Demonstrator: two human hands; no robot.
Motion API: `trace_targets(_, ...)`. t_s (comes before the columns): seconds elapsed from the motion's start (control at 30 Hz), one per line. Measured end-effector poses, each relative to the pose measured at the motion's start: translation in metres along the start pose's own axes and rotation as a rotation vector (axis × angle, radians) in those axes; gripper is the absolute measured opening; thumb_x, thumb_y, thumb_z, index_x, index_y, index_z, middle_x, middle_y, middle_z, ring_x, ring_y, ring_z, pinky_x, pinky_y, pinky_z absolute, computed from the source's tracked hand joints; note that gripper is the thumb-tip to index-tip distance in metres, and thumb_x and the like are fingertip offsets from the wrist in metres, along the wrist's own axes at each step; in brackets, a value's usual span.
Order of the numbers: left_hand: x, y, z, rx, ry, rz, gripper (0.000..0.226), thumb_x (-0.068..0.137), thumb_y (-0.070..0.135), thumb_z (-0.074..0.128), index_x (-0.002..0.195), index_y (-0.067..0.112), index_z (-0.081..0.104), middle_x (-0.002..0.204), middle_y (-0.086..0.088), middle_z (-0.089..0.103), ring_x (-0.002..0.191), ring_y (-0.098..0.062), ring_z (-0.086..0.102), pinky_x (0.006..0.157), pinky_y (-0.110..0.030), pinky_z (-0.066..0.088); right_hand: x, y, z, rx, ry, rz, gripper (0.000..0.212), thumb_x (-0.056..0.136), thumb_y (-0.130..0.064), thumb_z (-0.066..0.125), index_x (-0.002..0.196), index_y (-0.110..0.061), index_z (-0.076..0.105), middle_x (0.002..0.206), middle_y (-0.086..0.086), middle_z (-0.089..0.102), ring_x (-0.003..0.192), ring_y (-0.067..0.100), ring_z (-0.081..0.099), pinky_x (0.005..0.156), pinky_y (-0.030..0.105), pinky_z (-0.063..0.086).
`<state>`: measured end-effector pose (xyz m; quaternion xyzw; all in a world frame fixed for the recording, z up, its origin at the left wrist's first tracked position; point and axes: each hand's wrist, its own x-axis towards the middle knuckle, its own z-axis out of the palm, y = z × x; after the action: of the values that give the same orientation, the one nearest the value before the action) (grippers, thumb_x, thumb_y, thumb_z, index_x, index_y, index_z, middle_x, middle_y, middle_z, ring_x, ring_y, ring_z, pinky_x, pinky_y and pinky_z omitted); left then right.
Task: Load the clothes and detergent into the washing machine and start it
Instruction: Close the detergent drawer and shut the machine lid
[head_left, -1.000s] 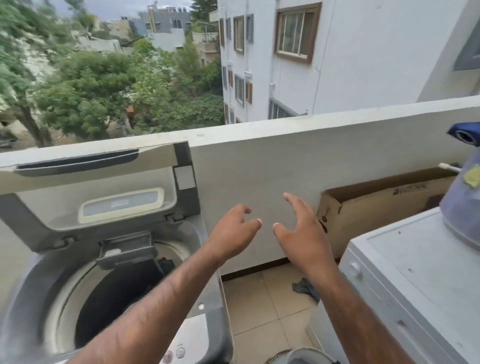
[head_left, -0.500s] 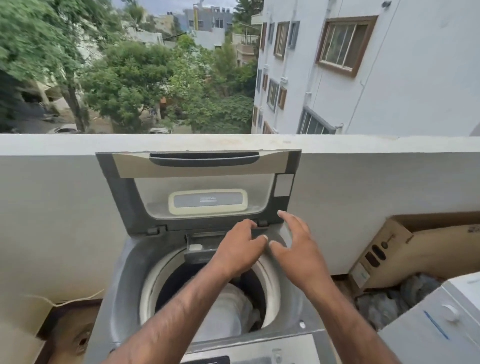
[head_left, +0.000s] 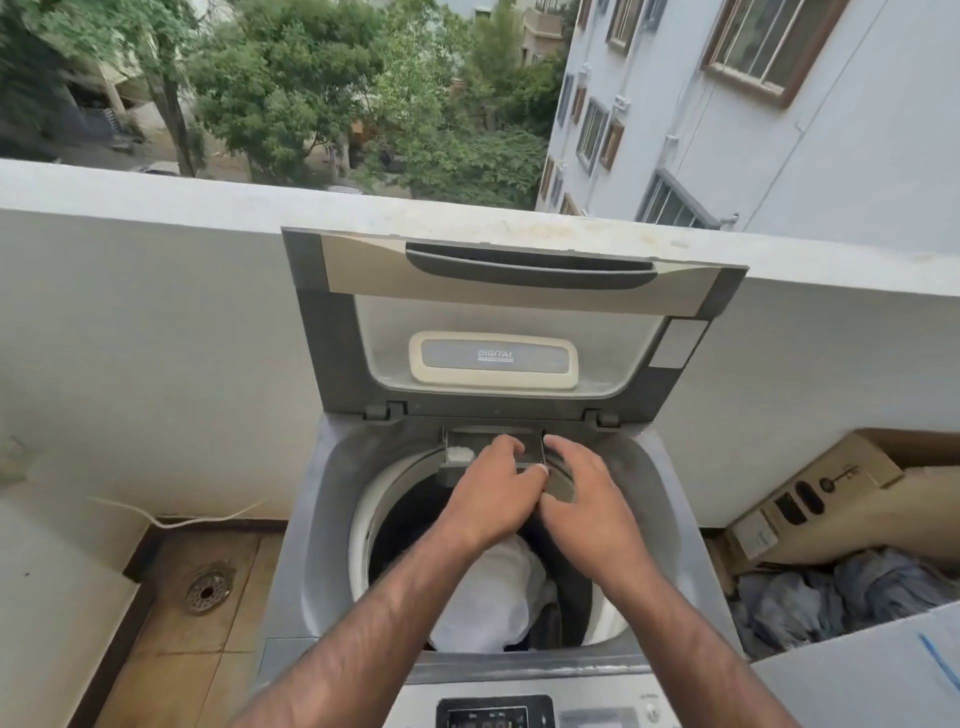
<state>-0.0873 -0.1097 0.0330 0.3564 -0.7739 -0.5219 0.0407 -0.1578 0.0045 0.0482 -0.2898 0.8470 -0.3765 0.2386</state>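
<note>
A grey top-loading washing machine (head_left: 332, 519) stands against the parapet with its lid (head_left: 332, 353) raised upright. Inside the drum lie a white garment (head_left: 488, 597) and dark clothes (head_left: 400, 525). The detergent drawer (head_left: 460, 453) at the back rim is pulled out, with white powder in its left compartment. My left hand (head_left: 493, 493) is curled over the drawer's front. My right hand (head_left: 587, 499) lies flat beside it, fingertips touching the drawer's right edge. The control panel (head_left: 493, 714) shows at the bottom edge.
A cardboard box (head_left: 841, 499) leans on the wall to the right, above a grey-blue cloth bundle (head_left: 831, 592). A white appliance top (head_left: 883, 675) fills the bottom right corner. On the left are a floor drain (head_left: 208, 592) and a white cable (head_left: 176, 519).
My view has swung left and down from the white appliance onto the washing machine. Both hands have reached forward and come down onto the detergent drawer.
</note>
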Motion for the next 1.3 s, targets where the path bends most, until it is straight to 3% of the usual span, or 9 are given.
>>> trace_targets(0.27, 0.028, -0.052, 0.005, -0.363, -0.017, -0.327, 0.069, 0.088, 0.048, 0.060, 0.144, 0.012, 0.042, 0.127, -0.005, 0.062, 0.113, -0.020, 0.059, 0.086, -0.035, 0.050, 0.027, 0.015, 0.028, -0.010, -0.029, 0.170, 0.069, 0.087, -0.019, 0.064, 0.152, -0.033, 0.047, 0.154, -0.006, 0.047, 0.137, 0.012, 0.049, 0.112, 0.030, 0.041)
trace_targets(0.33, 0.037, -0.069, 0.006, -0.501, 0.014, -0.435, 0.077, 0.084, 0.052, 0.063, 0.146, 0.011, 0.042, 0.128, -0.009, 0.062, 0.113, -0.023, 0.061, 0.089, -0.037, 0.053, 0.036, 0.025, 0.033, 0.015, -0.016, 0.242, 0.070, 0.082, -0.024, 0.064, 0.149, -0.035, 0.048, 0.147, -0.005, 0.054, 0.129, 0.014, 0.057, 0.112, 0.039, 0.047)
trace_targets(0.53, 0.058, -0.095, 0.006, -0.910, 0.005, -0.557, 0.062, 0.096, 0.032, 0.071, 0.149, 0.010, 0.047, 0.146, -0.025, 0.052, 0.127, -0.038, 0.059, 0.094, -0.041, 0.054, 0.053, 0.038, 0.042, 0.102, -0.023, 0.388, 0.044, 0.093, -0.006, 0.062, 0.109, -0.043, 0.046, 0.090, -0.026, 0.050, 0.081, -0.008, 0.052, 0.091, 0.027, 0.040)
trace_targets(0.6, 0.065, -0.096, 0.005, -0.978, 0.016, -0.549, 0.059, 0.098, 0.028, 0.069, 0.148, 0.007, 0.048, 0.152, -0.027, 0.047, 0.134, -0.040, 0.055, 0.097, -0.043, 0.053, 0.058, 0.040, 0.047, 0.128, -0.026, 0.412, 0.038, 0.092, -0.007, 0.063, 0.103, -0.042, 0.053, 0.096, -0.023, 0.056, 0.082, -0.005, 0.054, 0.091, 0.028, 0.042)
trace_targets(0.73, 0.081, -0.097, 0.005, -1.015, 0.038, -0.560, 0.050, 0.104, 0.027, 0.061, 0.147, 0.006, 0.048, 0.149, -0.027, 0.051, 0.134, -0.040, 0.055, 0.098, -0.044, 0.053, 0.068, 0.039, 0.055, 0.179, -0.042, 0.436, 0.068, 0.090, -0.016, 0.066, 0.151, -0.036, 0.045, 0.138, -0.012, 0.051, 0.119, 0.007, 0.053, 0.110, 0.034, 0.042)
trace_targets(0.93, 0.093, -0.111, 0.006, -1.071, 0.039, -0.614, 0.044, 0.103, 0.023, 0.062, 0.142, 0.003, 0.053, 0.145, -0.029, 0.052, 0.123, -0.041, 0.060, 0.092, -0.044, 0.052, 0.086, 0.059, 0.068, 0.263, 0.011, 0.465, 0.058, 0.072, -0.023, 0.065, 0.126, -0.043, 0.055, 0.118, -0.008, 0.071, 0.110, 0.013, 0.068, 0.106, 0.050, 0.052)
trace_targets(1.07, 0.098, -0.119, 0.006, -1.130, 0.067, -0.593, 0.025, 0.101, 0.017, 0.066, 0.122, 0.004, 0.061, 0.136, -0.023, 0.059, 0.112, -0.033, 0.063, 0.095, -0.044, 0.052, 0.088, 0.048, 0.063, 0.314, -0.007, 0.530, 0.047, 0.087, -0.009, 0.064, 0.125, -0.036, 0.057, 0.120, -0.005, 0.070, 0.108, 0.010, 0.065, 0.088, 0.036, 0.053)
trace_targets(1.17, 0.101, -0.123, 0.009, -1.146, 0.095, -0.561, 0.034, 0.099, 0.014, 0.069, 0.128, -0.003, 0.061, 0.126, -0.023, 0.068, 0.109, -0.031, 0.068, 0.087, -0.039, 0.056, 0.092, 0.052, 0.061, 0.337, -0.015, 0.538, 0.039, 0.091, -0.002, 0.062, 0.118, -0.030, 0.060, 0.112, -0.005, 0.071, 0.096, 0.006, 0.066, 0.070, 0.027, 0.047)
trace_targets(1.3, 0.104, -0.119, 0.008, -1.157, 0.150, -0.494, 0.025, 0.097, 0.015, 0.071, 0.117, 0.003, 0.063, 0.118, -0.020, 0.071, 0.108, -0.031, 0.069, 0.090, -0.039, 0.057, 0.099, 0.053, 0.063, 0.313, 0.012, 0.485, 0.043, 0.089, -0.004, 0.064, 0.121, -0.031, 0.061, 0.116, -0.008, 0.071, 0.102, 0.003, 0.065, 0.081, 0.031, 0.050)
